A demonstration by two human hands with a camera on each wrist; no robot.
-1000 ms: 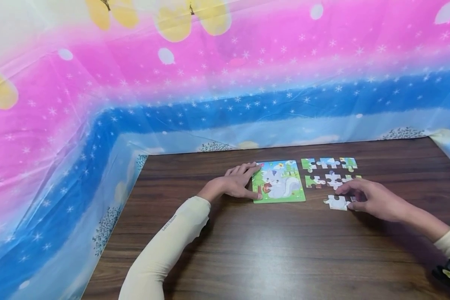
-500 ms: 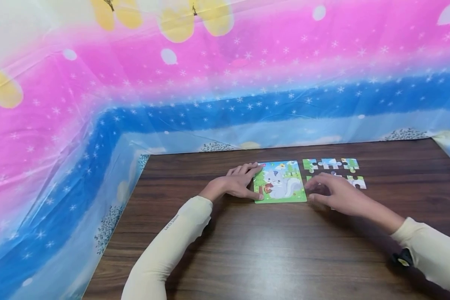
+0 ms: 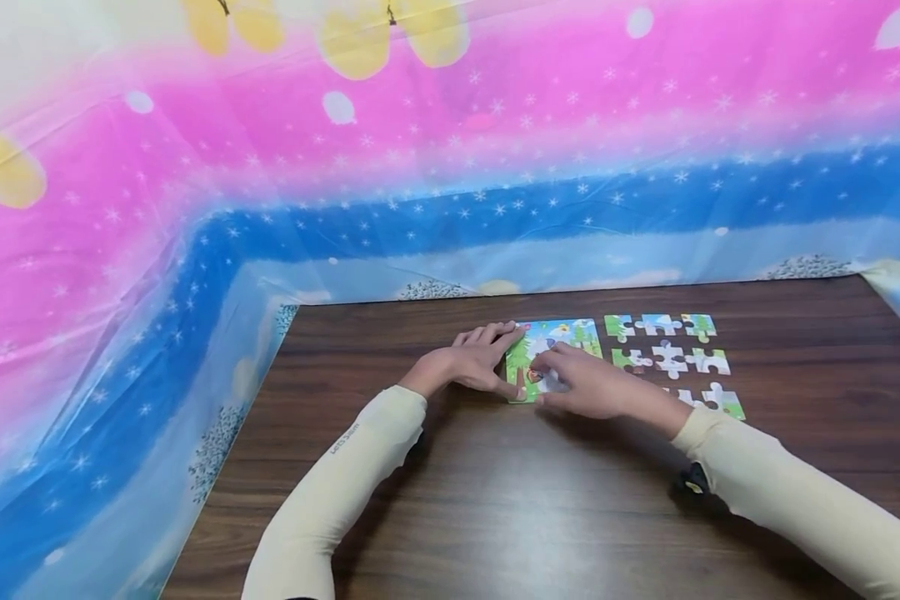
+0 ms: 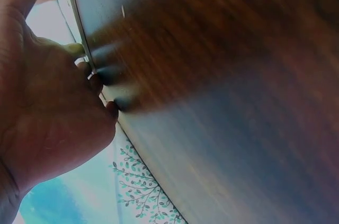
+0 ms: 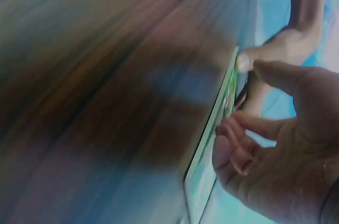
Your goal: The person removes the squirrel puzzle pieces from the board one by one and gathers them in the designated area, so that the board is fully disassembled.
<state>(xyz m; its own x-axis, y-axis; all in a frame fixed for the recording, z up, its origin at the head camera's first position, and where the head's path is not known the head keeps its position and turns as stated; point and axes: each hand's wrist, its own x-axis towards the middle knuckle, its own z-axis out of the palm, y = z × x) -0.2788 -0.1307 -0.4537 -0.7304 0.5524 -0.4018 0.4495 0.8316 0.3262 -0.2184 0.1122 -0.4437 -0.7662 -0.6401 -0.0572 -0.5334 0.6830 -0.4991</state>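
Note:
A square picture board (image 3: 587, 332) with a grey squirrel among green trees lies flat on the table. My left hand (image 3: 482, 358) rests along its left edge, thumb on the lower corner and fingers near the upper one. Over the board's middle is my right hand (image 3: 588, 382), covering much of the squirrel. Its thumb and bent fingers stand apart, and no object shows between them in the right wrist view, where the board (image 5: 209, 123) appears edge-on. Right of the board are rows of loose jigsaw pieces (image 3: 671, 359); the right forearm and hand partly hide the lowest row.
The brown wooden table (image 3: 495, 500) stretches toward me. Behind it and along its left side hangs a pink and blue cloth (image 3: 435, 183) with snowflakes. A dark wrist camera (image 3: 693, 481) sits under the right sleeve (image 3: 780, 467).
My right hand has moved left from the lowest row of jigsaw pieces to above the picture board, uncovering the pieces on the right. The left hand has stayed at the board's left edge.

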